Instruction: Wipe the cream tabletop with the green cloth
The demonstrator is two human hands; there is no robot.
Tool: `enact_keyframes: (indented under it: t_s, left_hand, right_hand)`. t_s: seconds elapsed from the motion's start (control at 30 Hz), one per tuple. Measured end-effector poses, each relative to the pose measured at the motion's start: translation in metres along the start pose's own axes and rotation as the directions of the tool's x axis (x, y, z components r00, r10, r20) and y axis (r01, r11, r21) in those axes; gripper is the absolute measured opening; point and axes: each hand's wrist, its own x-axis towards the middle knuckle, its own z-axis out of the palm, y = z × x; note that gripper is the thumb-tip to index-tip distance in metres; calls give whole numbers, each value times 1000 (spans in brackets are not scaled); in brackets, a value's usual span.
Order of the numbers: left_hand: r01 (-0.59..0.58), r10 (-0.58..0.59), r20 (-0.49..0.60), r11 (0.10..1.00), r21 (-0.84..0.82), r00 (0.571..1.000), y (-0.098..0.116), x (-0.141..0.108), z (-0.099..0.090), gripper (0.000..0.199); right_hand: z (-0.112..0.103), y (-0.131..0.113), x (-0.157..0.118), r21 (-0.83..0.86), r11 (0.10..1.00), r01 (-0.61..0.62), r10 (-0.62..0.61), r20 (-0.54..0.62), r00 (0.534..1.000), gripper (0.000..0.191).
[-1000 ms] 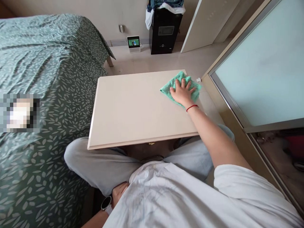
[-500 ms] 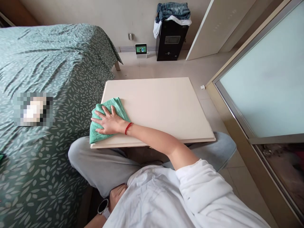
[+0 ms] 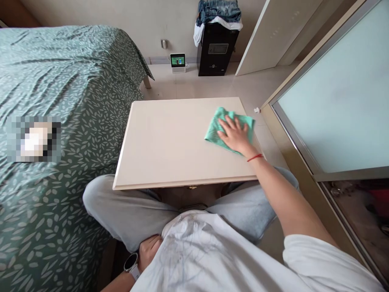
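A cream-coloured flat board (image 3: 164,142), perhaps a low table top, sits across my lap. On its right part lies a green microfibre cloth (image 3: 214,129), crumpled at the edges. My right hand (image 3: 235,136) presses flat on the cloth, fingers spread, with a red string around the wrist. My left hand (image 3: 148,251) rests on my left thigh below the board, touching nothing else. Its fingers are partly hidden by my white shirt, and a round smartwatch (image 3: 131,263) sits on that wrist.
A bed with a green leaf-patterned cover (image 3: 60,81) fills the left side. A frosted glass panel (image 3: 334,101) in a metal frame stands to the right. Ahead on the tiled floor are a black box (image 3: 215,50) topped with clothes and a small display (image 3: 178,63).
My right hand and the cloth have moved from the board's front left corner across to its right side. The board and my left hand have stayed nearly in place.
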Motion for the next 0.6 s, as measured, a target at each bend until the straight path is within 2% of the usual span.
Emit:
enact_keyframes:
  t_s: [0.07,0.13,0.17,0.23,0.33,0.43,0.47,0.5,0.6]
  left_hand:
    - [-13,13,-2,1000,10,1000,-1,0,1,33]
    - [-21,21,-2,1000,21,1000,-2,0,1,34]
    - [-22,22,1,999,24,1000,-3,0,2,34]
    - [-24,24,10,999,23,1000,-4,-1,2,35]
    - [-20,19,21,1000,23,1000,-4,-2,2,37]
    - [-17,17,21,1000,24,1000,-5,-2,2,38]
    - [-20,19,20,1000,24,1000,-6,-3,2,38]
    - [-25,25,20,999,22,999,-7,-3,2,38]
    - [-36,36,25,999,21,999,-9,-4,3,38]
  right_hand:
    - [6,33,-12,1,990,-141,141,-72,987,75]
    - [14,47,-21,-6,975,-220,218,-119,969,77]
    - [17,47,-22,-12,971,-241,237,-131,963,78]
    - [21,31,-22,-12,965,-260,256,-140,956,79]
    - [24,-27,-13,29,985,-168,170,-120,978,81]
    - [29,-112,-1,64,993,98,-95,-50,994,83]
    - [32,-143,3,74,979,189,-188,-28,982,83]
    - [37,-175,5,83,946,313,-314,-1,949,84]
    - [54,-264,0,83,826,557,-559,-8,829,84]
